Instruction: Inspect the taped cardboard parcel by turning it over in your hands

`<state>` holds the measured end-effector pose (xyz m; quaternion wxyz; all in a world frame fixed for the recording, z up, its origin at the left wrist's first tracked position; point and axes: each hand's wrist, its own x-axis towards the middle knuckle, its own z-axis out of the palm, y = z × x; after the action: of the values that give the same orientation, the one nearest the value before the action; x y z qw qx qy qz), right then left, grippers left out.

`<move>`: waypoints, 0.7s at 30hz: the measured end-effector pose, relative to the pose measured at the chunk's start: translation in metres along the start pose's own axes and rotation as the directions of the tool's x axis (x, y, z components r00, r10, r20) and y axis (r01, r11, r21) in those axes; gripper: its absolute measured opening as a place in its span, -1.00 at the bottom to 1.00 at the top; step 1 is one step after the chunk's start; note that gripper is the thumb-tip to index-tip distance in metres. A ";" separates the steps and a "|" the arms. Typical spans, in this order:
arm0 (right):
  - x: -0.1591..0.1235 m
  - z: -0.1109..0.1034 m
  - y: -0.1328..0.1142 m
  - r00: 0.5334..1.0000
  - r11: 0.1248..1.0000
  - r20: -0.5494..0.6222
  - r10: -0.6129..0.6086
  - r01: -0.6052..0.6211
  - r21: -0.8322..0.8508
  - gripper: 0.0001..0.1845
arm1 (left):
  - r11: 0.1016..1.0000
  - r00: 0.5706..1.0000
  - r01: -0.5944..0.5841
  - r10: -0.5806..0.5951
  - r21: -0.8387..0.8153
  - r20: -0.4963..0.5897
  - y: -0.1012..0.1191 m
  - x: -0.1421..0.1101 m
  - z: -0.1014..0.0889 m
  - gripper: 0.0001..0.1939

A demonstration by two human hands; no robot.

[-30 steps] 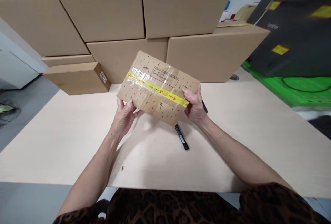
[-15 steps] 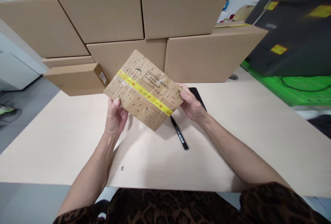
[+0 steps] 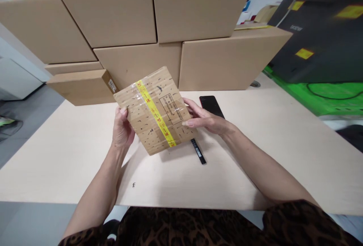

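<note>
A flat cardboard box (image 3: 144, 123) is held up tilted above the table, its marked face toward me. Yellow tape (image 3: 154, 111) with red print runs across that face, beside a framed block of printed text. My left hand (image 3: 122, 126) grips the box's left edge, thumb on the front and fingers hidden behind. At the right edge, my right hand (image 3: 207, 119) has its thumb on the front face and its fingers at the side, partly behind the box. Below the box lies a black marker (image 3: 198, 151), its upper end covered. A black phone (image 3: 212, 106) rests just beyond my right hand.
Large cardboard boxes (image 3: 210, 64) are stacked along the back of the table (image 3: 255, 155). A smaller carton (image 3: 79, 87) stands at the back left. On the right are a dark machine (image 3: 320, 41) with yellow labels and a green surface (image 3: 320, 96).
The box has turned clockwise, its right side swinging down toward me. My right hand has shifted its hold on the right edge, and more of the phone shows while less of the marker does.
</note>
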<state>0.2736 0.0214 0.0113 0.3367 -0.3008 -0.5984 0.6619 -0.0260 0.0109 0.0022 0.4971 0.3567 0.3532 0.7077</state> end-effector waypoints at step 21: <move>0.016 0.029 0.019 0.874 0.887 -0.481 0.073 0.164 0.431 -0.22 | 0.987 0.988 0.133 -0.139 0.089 0.073 -0.009 -0.001 0.000 -0.27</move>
<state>0.2395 0.0166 -0.0042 0.5527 -0.3537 -0.3285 0.6794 -0.0220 0.0122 -0.0056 0.5425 0.3800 0.3863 0.6420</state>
